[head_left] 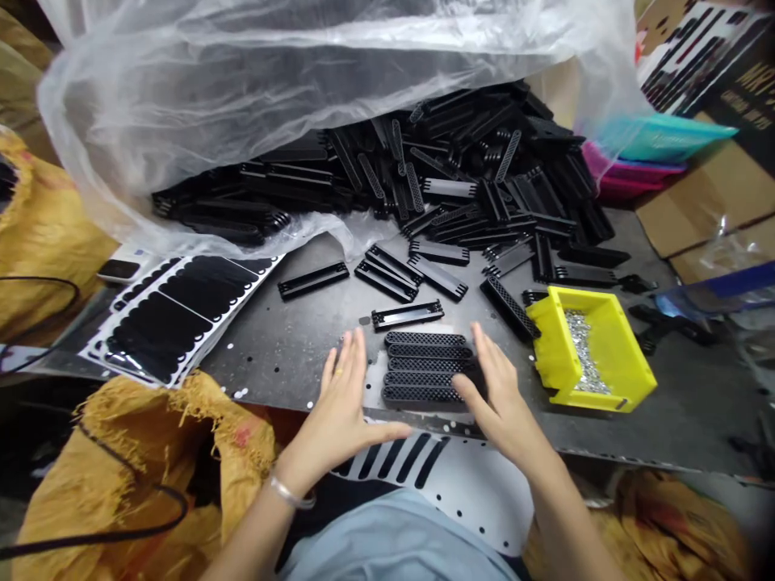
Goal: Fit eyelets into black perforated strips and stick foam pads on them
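Note:
Several black strips with a textured top (424,367) lie side by side in a neat row near the table's front edge. To their left is my left hand (342,403), open, fingers stretched forward and thumb out to the right. My right hand (500,395) is open at the row's right end; its thumb overlaps the strips in view, and whether it touches them I cannot tell. Both hands appear to hold nothing. Just beyond the row sits a single black slotted piece (408,315), its hollow side up. More loose black pieces (387,276) lie behind it.
A large heap of black pieces (436,186) spills from a clear plastic bag (242,89) at the back. On the right stands a yellow bin (633,367) of small metal parts (584,351). Sheets of black stickers (175,319) lie left. Woven yellow sacks (133,452) stand below the edge.

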Available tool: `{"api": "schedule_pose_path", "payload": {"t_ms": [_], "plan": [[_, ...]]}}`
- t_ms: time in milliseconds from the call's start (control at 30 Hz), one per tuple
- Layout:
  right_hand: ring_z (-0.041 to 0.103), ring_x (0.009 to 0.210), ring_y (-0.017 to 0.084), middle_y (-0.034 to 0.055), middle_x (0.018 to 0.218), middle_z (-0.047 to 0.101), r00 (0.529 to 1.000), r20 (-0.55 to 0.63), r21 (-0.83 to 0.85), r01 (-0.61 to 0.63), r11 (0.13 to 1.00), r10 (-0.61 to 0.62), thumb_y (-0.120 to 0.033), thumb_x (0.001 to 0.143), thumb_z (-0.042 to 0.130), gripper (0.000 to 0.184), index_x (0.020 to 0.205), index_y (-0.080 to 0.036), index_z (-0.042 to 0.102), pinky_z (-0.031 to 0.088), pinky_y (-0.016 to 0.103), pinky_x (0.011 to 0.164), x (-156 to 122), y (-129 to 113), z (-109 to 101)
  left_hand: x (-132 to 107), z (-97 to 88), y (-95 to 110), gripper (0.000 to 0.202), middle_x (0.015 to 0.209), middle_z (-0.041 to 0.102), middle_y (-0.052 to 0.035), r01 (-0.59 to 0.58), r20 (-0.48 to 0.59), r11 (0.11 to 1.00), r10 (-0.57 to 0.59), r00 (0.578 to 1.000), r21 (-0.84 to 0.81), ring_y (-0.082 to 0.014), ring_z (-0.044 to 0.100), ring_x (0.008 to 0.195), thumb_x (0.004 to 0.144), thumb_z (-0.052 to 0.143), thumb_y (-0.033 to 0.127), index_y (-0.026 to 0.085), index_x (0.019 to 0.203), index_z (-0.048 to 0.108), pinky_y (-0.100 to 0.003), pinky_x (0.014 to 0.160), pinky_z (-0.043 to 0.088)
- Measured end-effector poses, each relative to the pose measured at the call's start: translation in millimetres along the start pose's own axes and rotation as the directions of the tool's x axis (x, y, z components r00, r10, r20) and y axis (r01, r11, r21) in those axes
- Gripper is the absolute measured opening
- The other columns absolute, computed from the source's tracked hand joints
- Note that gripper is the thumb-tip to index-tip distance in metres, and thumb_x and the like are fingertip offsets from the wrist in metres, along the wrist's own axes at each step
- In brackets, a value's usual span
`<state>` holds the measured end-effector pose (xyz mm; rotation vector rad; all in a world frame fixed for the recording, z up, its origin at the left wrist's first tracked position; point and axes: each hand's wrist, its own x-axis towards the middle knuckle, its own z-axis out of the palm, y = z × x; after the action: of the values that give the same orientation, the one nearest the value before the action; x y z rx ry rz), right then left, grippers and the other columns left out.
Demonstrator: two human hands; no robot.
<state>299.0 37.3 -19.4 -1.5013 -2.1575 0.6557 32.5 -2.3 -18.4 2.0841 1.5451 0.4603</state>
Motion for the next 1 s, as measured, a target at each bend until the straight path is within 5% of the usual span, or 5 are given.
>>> {"api": "schedule_pose_path", "payload": {"t_ms": [400, 667, 800, 867, 1000], "plan": [[0.041, 0.153, 0.03, 0.0118, 0.167, 0.039, 0.963, -0.171, 0.335, -0.14, 0.932, 0.206, -0.052, 0.105, 0.048, 0.055, 0.152, -0.025, 0.055, 0.032, 0.056, 0.127, 12, 4, 16, 7, 28.6, 20, 0.103, 0.173, 0.011, -0.0289, -0.027, -0.066, 0.998, 0.03, 0.997, 0.058, -0.0385, 0.011, 0.162, 0.103, 0.054, 0.052, 0.02, 0.164, -0.023, -0.068, 0.126, 0.02], [0.057, 0.14, 0.024, 0.007, 0.146, 0.065, 0.984, -0.16, 0.4, -0.005, 0.917, 0.076, -0.047, 0.107, 0.046, 0.044, 0.141, -0.027, 0.065, 0.039, 0.05, 0.124, 22, 10, 10, 43, 18.7, 12, 0.124, 0.161, 0.035, -0.0238, -0.135, -0.119, 0.983, 0.151, 0.981, 0.128, -0.0455, 0.026, 0.155, 0.071, 0.088, 0.04, 0.018, 0.166, 0.012, -0.068, 0.127, 0.018], [0.07, 0.104, 0.024, 0.0064, 0.104, 0.077, 0.948, -0.314, 0.25, 0.039, 0.968, 0.043, -0.039, 0.106, 0.052, 0.028, 0.103, -0.025, 0.076, 0.053, 0.043, 0.099, -26, 1, -26, 39, 4.1, 14, 0.12, 0.158, 0.035, -0.0222, -0.191, -0.115, 0.976, 0.203, 0.972, 0.106, -0.0458, 0.029, 0.152, 0.076, 0.086, 0.05, 0.02, 0.166, 0.012, -0.072, 0.126, 0.015], [0.067, 0.077, 0.02, 0.0031, 0.078, 0.071, 0.99, -0.142, 0.209, 0.014, 0.978, 0.017, -0.037, 0.105, 0.054, 0.033, 0.08, -0.025, 0.071, 0.054, 0.036, 0.079, -62, 1, -44, 22, -5.2, 19, 0.106, 0.16, 0.035, -0.0207, -0.207, -0.149, 0.976, 0.216, 0.965, 0.072, -0.0427, 0.031, 0.151, 0.084, 0.08, 0.052, 0.022, 0.164, 0.018, -0.068, 0.124, 0.024], [0.072, 0.082, 0.021, 0.0047, 0.092, 0.075, 0.989, 0.019, 0.163, -0.145, 0.976, 0.144, -0.037, 0.107, 0.049, 0.029, 0.098, -0.026, 0.075, 0.057, 0.032, 0.073, -117, 13, -55, -26, -13.0, 29, 0.038, 0.122, 0.066, -0.0098, -0.105, -0.145, 0.985, 0.125, 0.982, 0.137, -0.0294, 0.061, 0.115, 0.097, 0.067, 0.036, 0.023, 0.132, 0.057, -0.048, 0.099, 0.05]]}}
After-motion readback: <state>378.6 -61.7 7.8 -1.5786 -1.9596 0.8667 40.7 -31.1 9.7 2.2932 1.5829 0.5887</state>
